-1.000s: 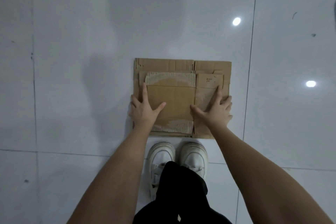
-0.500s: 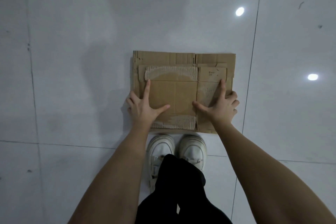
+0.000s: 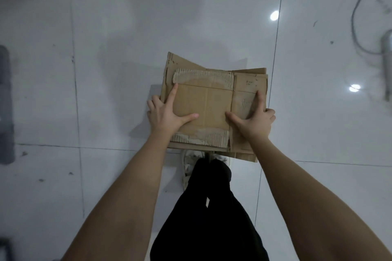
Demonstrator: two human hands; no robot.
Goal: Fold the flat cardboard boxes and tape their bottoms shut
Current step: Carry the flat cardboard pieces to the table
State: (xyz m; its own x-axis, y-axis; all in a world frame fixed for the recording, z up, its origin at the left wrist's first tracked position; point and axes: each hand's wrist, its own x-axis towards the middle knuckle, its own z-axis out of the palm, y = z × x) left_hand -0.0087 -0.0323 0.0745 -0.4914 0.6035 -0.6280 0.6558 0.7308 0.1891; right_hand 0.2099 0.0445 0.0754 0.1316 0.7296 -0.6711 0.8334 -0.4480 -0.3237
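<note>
A flat brown cardboard box, worn with torn patches showing corrugation, is lifted off the white tiled floor in front of me. My left hand grips its left edge, thumb and forefinger on top, the other fingers curled round the side. My right hand grips the right edge the same way. A second cardboard layer sticks out at the far left corner and along the near right edge.
My white shoes and black trousers are right below the box. A grey cable and a grey object lie on the floor at the far right. A dark grey mat sits at the left edge.
The cardboard lay flat on the floor under my pressing hands; now both hands hold its side edges and it has risen toward me, covering most of my shoes.
</note>
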